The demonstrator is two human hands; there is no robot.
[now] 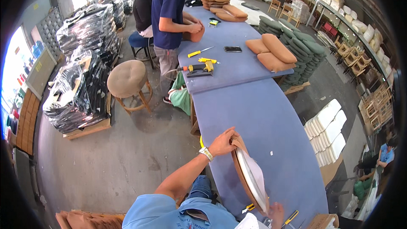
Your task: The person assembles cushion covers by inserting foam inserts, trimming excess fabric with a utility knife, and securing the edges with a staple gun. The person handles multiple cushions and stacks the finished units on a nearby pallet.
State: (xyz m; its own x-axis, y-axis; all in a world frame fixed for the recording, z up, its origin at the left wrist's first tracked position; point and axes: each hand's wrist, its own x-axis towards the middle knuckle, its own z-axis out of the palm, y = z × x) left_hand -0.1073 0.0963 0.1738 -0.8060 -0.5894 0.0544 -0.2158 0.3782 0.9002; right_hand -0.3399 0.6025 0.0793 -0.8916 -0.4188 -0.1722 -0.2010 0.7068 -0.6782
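I see the left hand (224,143), at one o'clock from the person, holding one end of a brown-and-white pad (253,177). The pad tilts over the blue table (292,182) at two o'clock. The right hand (277,214) is at three; I can't tell its grip.

Beyond where the left hand (222,143) grips the padded panel (250,180), a staple gun (205,67) and smartphone (232,49) lie on the far table (231,73); a stool (126,77) stands left, stacked cushions (325,126) right.

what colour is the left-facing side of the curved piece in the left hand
The curved piece is brown on that side, as the head view shows.
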